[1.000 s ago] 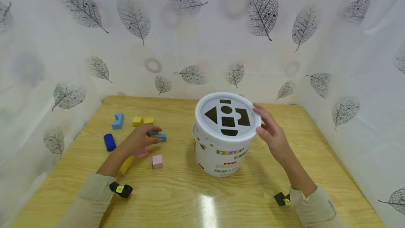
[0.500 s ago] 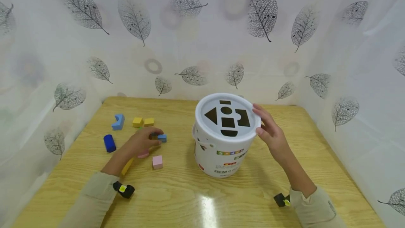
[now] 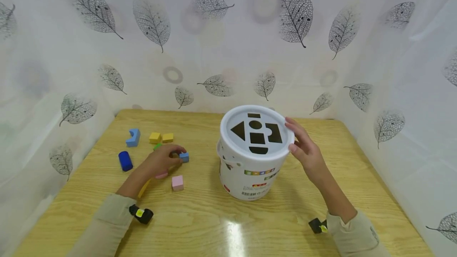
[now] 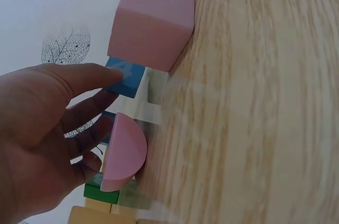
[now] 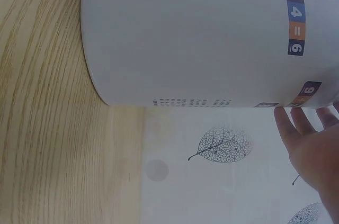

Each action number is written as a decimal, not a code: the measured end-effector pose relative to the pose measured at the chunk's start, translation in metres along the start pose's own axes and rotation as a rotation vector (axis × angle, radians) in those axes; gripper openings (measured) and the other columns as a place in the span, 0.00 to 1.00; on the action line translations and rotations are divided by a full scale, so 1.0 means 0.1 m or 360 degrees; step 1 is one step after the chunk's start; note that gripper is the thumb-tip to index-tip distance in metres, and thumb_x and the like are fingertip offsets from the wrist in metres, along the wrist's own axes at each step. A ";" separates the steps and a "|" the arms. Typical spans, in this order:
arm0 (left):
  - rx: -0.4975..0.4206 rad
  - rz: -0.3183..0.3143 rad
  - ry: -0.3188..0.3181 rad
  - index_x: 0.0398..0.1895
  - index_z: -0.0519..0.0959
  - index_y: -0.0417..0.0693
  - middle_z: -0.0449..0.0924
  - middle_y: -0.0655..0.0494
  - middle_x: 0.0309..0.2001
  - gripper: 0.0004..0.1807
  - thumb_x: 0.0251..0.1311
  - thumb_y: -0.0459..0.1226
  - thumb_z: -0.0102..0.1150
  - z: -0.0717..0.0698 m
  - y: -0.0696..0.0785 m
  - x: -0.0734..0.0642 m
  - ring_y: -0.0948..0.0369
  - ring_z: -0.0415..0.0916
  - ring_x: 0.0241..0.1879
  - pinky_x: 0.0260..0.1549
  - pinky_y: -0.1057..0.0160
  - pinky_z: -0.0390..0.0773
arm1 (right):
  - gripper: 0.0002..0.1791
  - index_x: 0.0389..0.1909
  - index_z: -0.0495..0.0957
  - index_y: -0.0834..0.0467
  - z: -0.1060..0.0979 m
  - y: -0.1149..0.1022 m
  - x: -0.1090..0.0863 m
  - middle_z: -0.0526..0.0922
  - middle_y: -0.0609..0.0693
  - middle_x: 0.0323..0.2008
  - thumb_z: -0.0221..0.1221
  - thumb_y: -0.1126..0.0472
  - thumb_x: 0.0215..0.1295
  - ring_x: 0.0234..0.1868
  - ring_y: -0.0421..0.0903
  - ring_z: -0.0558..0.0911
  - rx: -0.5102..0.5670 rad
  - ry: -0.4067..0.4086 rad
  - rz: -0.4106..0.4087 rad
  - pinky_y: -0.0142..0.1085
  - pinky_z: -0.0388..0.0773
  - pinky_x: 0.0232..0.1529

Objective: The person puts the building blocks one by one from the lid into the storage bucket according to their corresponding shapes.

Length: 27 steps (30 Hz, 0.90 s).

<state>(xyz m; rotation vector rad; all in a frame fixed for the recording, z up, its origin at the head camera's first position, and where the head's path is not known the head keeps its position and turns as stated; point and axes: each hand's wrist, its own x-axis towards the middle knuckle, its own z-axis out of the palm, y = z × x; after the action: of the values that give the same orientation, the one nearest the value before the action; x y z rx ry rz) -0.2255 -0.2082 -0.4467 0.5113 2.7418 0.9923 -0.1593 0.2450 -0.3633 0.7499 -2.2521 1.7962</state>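
Note:
My left hand (image 3: 165,160) reaches low among the scattered blocks, its thumb and fingers pinching a small blue block (image 3: 184,157). The left wrist view shows a white 4 on that blue block (image 4: 126,77), with the thumb tip against it. A pink half-round block (image 4: 125,154) is close to the lower fingers, and a pink cube (image 3: 177,183) sits nearer the table's front. My right hand (image 3: 308,156) rests against the rim of a white bucket (image 3: 246,177), fingers and thumb spread along the edge. Its lid (image 3: 235,146) has several shaped holes.
Left of the bucket lie a notched blue block (image 3: 133,137), a dark blue cylinder (image 3: 125,161), two yellow blocks (image 3: 155,137), a partly covered green block (image 3: 158,146) and an orange-yellow block (image 3: 144,188). A leaf-print curtain (image 3: 228,43) surrounds the wooden table (image 3: 200,217).
My left hand has shifted slightly right, and the small blue block has moved a little right and nearer. The dark blue cylinder has rolled slightly. My right hand stays at the bucket rim.

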 end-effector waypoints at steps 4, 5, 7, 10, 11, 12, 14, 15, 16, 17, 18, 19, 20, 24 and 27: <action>-0.0042 -0.0008 0.0003 0.59 0.80 0.47 0.83 0.50 0.52 0.18 0.69 0.41 0.61 -0.01 0.01 -0.01 0.55 0.79 0.49 0.48 0.52 0.79 | 0.29 0.76 0.61 0.58 0.00 0.00 0.00 0.53 0.50 0.80 0.49 0.67 0.75 0.73 0.40 0.64 0.0002 -0.0002 0.0001 0.28 0.73 0.61; -0.0067 -0.0007 0.0004 0.59 0.80 0.47 0.83 0.50 0.51 0.18 0.69 0.42 0.61 -0.02 0.02 -0.01 0.55 0.78 0.48 0.47 0.53 0.78 | 0.29 0.76 0.61 0.58 0.00 0.00 0.00 0.53 0.50 0.80 0.49 0.67 0.75 0.73 0.40 0.64 -0.0002 -0.0001 0.0002 0.28 0.73 0.61; -0.0127 0.0003 0.0003 0.59 0.79 0.47 0.82 0.51 0.49 0.18 0.69 0.42 0.61 -0.04 0.05 -0.01 0.56 0.76 0.46 0.44 0.56 0.77 | 0.29 0.76 0.61 0.58 0.00 0.00 0.00 0.53 0.50 0.80 0.48 0.66 0.75 0.73 0.40 0.64 -0.0006 0.0000 0.0002 0.28 0.73 0.61; -0.0184 0.0061 0.0019 0.59 0.79 0.45 0.81 0.50 0.49 0.18 0.69 0.40 0.61 -0.08 0.10 -0.01 0.55 0.75 0.45 0.44 0.58 0.76 | 0.29 0.76 0.61 0.58 0.00 0.01 0.00 0.53 0.50 0.79 0.48 0.66 0.76 0.73 0.40 0.64 -0.0014 0.0003 0.0002 0.27 0.73 0.61; -0.0191 0.0087 0.0026 0.59 0.79 0.45 0.81 0.50 0.49 0.18 0.69 0.40 0.60 -0.10 0.13 -0.01 0.55 0.74 0.45 0.44 0.58 0.76 | 0.29 0.76 0.61 0.58 0.00 0.01 0.00 0.53 0.50 0.79 0.48 0.66 0.76 0.73 0.40 0.64 -0.0014 0.0004 0.0001 0.27 0.73 0.61; -0.0192 0.0113 0.0034 0.59 0.79 0.45 0.81 0.50 0.50 0.18 0.70 0.40 0.60 -0.13 0.15 -0.01 0.56 0.74 0.45 0.44 0.58 0.76 | 0.29 0.76 0.61 0.58 0.00 0.01 0.00 0.53 0.50 0.79 0.48 0.66 0.76 0.73 0.40 0.64 -0.0014 0.0003 0.0000 0.27 0.73 0.62; -0.0190 0.0164 0.0052 0.59 0.78 0.45 0.81 0.50 0.51 0.17 0.70 0.40 0.60 -0.18 0.20 -0.01 0.55 0.74 0.45 0.43 0.57 0.76 | 0.29 0.76 0.61 0.57 0.00 0.01 0.00 0.53 0.50 0.80 0.48 0.66 0.76 0.73 0.40 0.64 -0.0016 0.0002 0.0004 0.28 0.73 0.61; -0.0183 0.0178 0.0067 0.59 0.79 0.46 0.81 0.50 0.52 0.17 0.70 0.39 0.60 -0.20 0.23 0.00 0.55 0.74 0.45 0.43 0.57 0.76 | 0.29 0.76 0.61 0.57 0.00 0.01 0.00 0.53 0.50 0.80 0.48 0.66 0.76 0.74 0.41 0.64 -0.0018 -0.0002 0.0003 0.27 0.73 0.62; -0.0181 0.0193 0.0080 0.59 0.79 0.47 0.81 0.50 0.52 0.17 0.70 0.40 0.60 -0.23 0.26 0.00 0.55 0.74 0.45 0.42 0.57 0.77 | 0.29 0.76 0.61 0.57 0.00 0.01 0.00 0.53 0.50 0.80 0.48 0.66 0.76 0.74 0.41 0.64 -0.0018 -0.0002 0.0004 0.27 0.72 0.62; -0.0188 0.0200 0.0088 0.60 0.79 0.47 0.81 0.50 0.52 0.17 0.71 0.40 0.59 -0.26 0.29 0.00 0.55 0.74 0.44 0.41 0.57 0.77 | 0.29 0.76 0.61 0.57 0.00 0.01 0.00 0.53 0.50 0.80 0.48 0.66 0.76 0.73 0.41 0.64 -0.0018 0.0002 0.0007 0.28 0.73 0.62; -0.0196 0.0203 0.0100 0.59 0.79 0.48 0.81 0.51 0.52 0.17 0.71 0.40 0.59 -0.29 0.33 0.00 0.55 0.73 0.44 0.40 0.57 0.77 | 0.29 0.76 0.61 0.57 0.00 0.01 0.00 0.53 0.50 0.80 0.48 0.66 0.76 0.73 0.41 0.64 -0.0018 0.0002 0.0007 0.28 0.73 0.62; -0.0205 0.0203 0.0110 0.59 0.79 0.49 0.80 0.51 0.51 0.17 0.71 0.41 0.60 -0.32 0.37 -0.01 0.55 0.73 0.43 0.39 0.57 0.77 | 0.29 0.76 0.61 0.57 0.00 0.01 0.00 0.53 0.50 0.80 0.48 0.66 0.76 0.73 0.41 0.64 -0.0017 0.0003 0.0008 0.28 0.73 0.62; -0.0208 0.0200 0.0123 0.59 0.79 0.50 0.81 0.51 0.50 0.17 0.70 0.41 0.60 -0.35 0.41 -0.01 0.55 0.73 0.43 0.38 0.57 0.77 | 0.29 0.76 0.61 0.57 0.00 0.01 0.00 0.53 0.50 0.80 0.48 0.66 0.76 0.73 0.41 0.64 -0.0015 0.0004 0.0007 0.28 0.73 0.62; -0.0199 0.0248 0.0167 0.59 0.79 0.52 0.80 0.52 0.49 0.16 0.70 0.43 0.60 -0.46 0.58 0.02 0.55 0.73 0.43 0.37 0.57 0.77 | 0.29 0.76 0.61 0.58 0.00 0.01 0.00 0.53 0.50 0.80 0.48 0.66 0.76 0.73 0.40 0.64 -0.0013 0.0012 0.0007 0.27 0.73 0.61; -0.0156 0.0305 0.0201 0.60 0.79 0.52 0.80 0.53 0.52 0.17 0.71 0.43 0.59 -0.56 0.71 0.04 0.56 0.73 0.44 0.40 0.56 0.75 | 0.29 0.76 0.61 0.58 0.01 0.00 0.01 0.54 0.50 0.79 0.49 0.66 0.76 0.73 0.40 0.64 -0.0012 0.0020 0.0010 0.27 0.73 0.61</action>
<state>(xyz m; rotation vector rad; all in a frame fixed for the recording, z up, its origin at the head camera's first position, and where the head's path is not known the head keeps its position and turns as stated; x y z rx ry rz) -0.2265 -0.1886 -0.3589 0.7297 2.7755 1.2369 -0.1599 0.2442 -0.3636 0.7295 -2.2544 1.7894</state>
